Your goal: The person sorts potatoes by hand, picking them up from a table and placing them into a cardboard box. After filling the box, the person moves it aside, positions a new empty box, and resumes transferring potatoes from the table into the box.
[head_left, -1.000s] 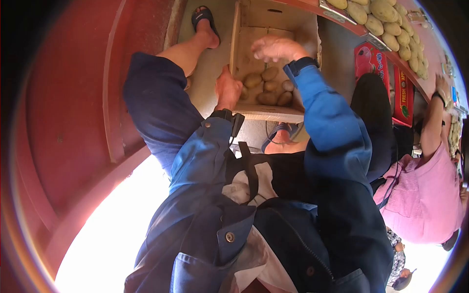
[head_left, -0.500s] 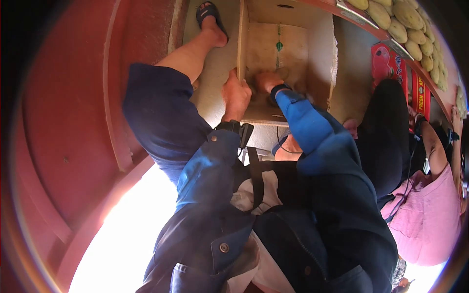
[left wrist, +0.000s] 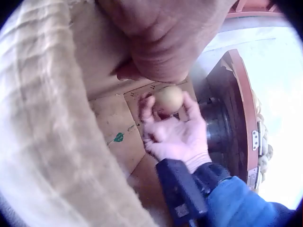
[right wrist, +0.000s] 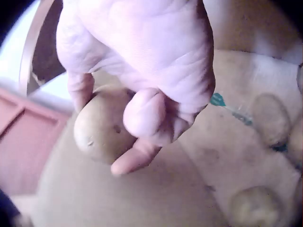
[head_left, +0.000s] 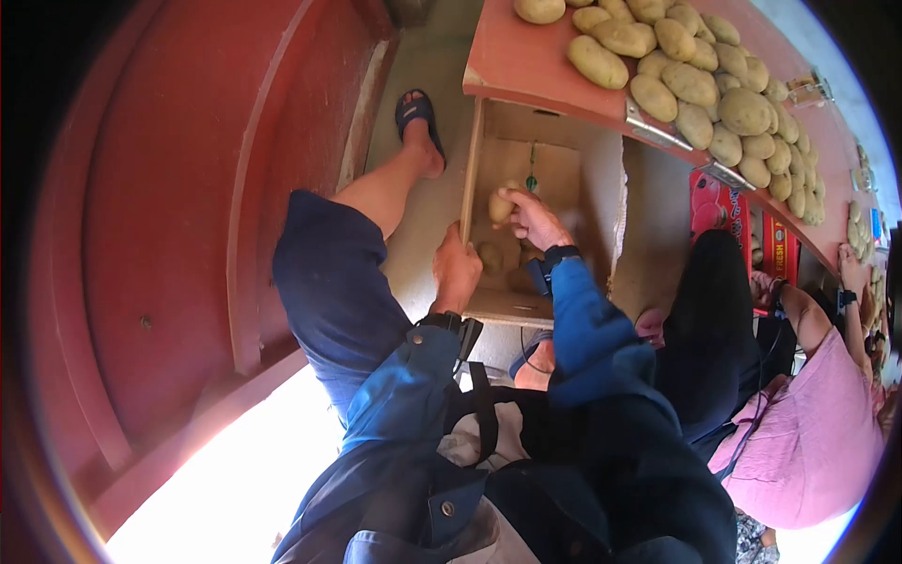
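My right hand (head_left: pixel 536 221) holds a single potato (head_left: pixel 501 206) between thumb and fingers, above the inside of an open cardboard box (head_left: pixel 594 230). Seen from the right wrist, fingers curl around this tan potato (right wrist: pixel 102 125), which has a small dark spot. Curled over the top of the box's left wall is my left hand (head_left: pixel 456 271); its fingertips are hidden behind the cardboard. Lower in the box lie several more potatoes (right wrist: pixel 270 119), partly covered by my right hand and wrist in the head view.
A red table (head_left: pixel 526 70) overhangs the box's far end, with many potatoes (head_left: pixel 691 85) heaped on it. Red fruit cartons (head_left: pixel 780 252) stand beneath it at right. Nearby is another person in a pink shirt (head_left: pixel 808 423). A red panel (head_left: pixel 188 188) rises on the left.
My right hand went from above the box down among the potatoes, then came up holding one. My left hand stays on the box wall. The head view now takes in more of the table.
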A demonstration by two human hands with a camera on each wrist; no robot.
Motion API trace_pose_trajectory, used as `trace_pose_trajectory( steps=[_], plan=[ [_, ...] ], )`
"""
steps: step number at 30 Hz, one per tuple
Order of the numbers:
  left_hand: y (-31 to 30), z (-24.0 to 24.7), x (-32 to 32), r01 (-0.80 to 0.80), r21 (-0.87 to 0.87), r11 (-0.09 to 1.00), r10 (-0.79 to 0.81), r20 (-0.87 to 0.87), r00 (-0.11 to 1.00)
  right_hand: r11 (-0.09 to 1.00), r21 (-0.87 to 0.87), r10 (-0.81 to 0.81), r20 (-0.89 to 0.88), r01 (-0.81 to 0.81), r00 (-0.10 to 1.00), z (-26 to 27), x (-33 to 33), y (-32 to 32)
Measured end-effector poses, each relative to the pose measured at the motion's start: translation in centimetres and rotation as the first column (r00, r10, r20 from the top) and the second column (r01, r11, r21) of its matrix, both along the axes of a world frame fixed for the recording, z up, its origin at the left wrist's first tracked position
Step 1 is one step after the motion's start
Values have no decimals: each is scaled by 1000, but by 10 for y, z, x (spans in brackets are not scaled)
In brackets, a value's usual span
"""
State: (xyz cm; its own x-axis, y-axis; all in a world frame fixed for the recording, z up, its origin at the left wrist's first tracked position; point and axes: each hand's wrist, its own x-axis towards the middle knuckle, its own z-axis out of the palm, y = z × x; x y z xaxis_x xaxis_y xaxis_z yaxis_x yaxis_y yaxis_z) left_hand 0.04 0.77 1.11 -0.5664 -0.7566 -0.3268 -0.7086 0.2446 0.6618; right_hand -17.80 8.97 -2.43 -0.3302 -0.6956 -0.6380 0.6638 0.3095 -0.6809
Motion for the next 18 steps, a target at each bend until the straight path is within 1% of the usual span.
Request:
trace_pose_trajectory(
  steps=[2,3,4,5,7,8,11,12,14,15,17,18],
  plan=[
    [1,1,2,9,-29,1000,-10,-49,999,980,-196,-13,73,27,997,23,-5,-3],
    [1,0,3,9,-30,1000,-10,-38,999,956,-291,-11,114,44,993,37,-4,-4],
    [1,-2,3,10,-32,999,-10,-27,1000,914,-401,-1,135,56,991,64,-1,-5],
    [0,-4,2,11,-34,999,-12,-17,1000,899,-436,-8,86,45,996,85,3,-5],
    [1,-13,4,6,-51,999,-10,-69,998,865,-502,-26,-13,16,1000,124,11,-6],
    [2,-13,5,3,-59,998,-8,-94,996,879,-477,-47,-74,6,996,146,14,-6],
    [3,5,2,1,-1,1000,-1,-88,996,874,-486,-79,-190,-24,979,190,7,-8],
    [4,5,2,-5,-21,1000,2,-119,993,893,-449,-128,-254,0,959,209,5,-10],
    [5,-1,3,-18,-59,998,7,-183,983,944,-328,-138,-492,-36,859,240,-6,-14],
    [5,-4,3,-23,-44,999,14,-179,984,964,-263,-133,-601,-37,788,254,-13,-16],
    [5,-9,4,-35,-12,999,33,-172,985,978,-205,-138,-730,-22,669,279,-29,-21],
    [4,-14,4,-27,-36,999,20,-167,986,982,-186,-143,-788,-11,599,294,-37,-23]
  ],
)
